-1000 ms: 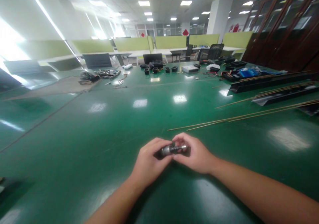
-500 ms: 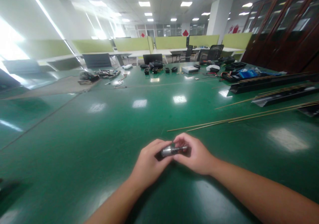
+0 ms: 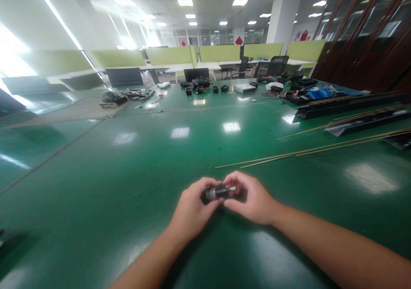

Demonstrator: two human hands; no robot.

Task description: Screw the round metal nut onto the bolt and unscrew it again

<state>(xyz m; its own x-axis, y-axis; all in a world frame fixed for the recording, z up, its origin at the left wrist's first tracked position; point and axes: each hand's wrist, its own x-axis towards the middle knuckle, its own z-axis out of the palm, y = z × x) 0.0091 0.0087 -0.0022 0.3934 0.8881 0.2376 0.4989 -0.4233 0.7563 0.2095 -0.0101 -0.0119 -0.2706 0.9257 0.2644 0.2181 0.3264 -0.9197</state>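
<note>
The small cylinder of dark and silvery, metal-looking material (image 3: 213, 193), with a slim pale tip, lay between the hands over the near part of the glossy green tabletop (image 3: 144, 152), its tip towards three o'clock. The bare left hand (image 3: 192, 204) pinched its thick end between thumb and curled fingers; the bare right hand (image 3: 252, 198) was cupped round the tip, though whether its fingertips pressed on it could not be told. The likeliest mishap seemed a slip: smooth, round sides might have let it twist free, drop and roll. Crowding fingers might also have knocked the tip askew. Beyond, from twelve to about two o'clock, ran thin, straight, brass-coloured rods (image 3: 276, 157); at two lay long, angular black channels (image 3: 314, 112) and, farther off, crumpled blue plastic-like sheeting (image 3: 319, 93). Small black box-shaped pieces (image 3: 189, 91) stood far away at twelve, and a flat beige sheet (image 3: 80, 112) spread at ten.
</note>
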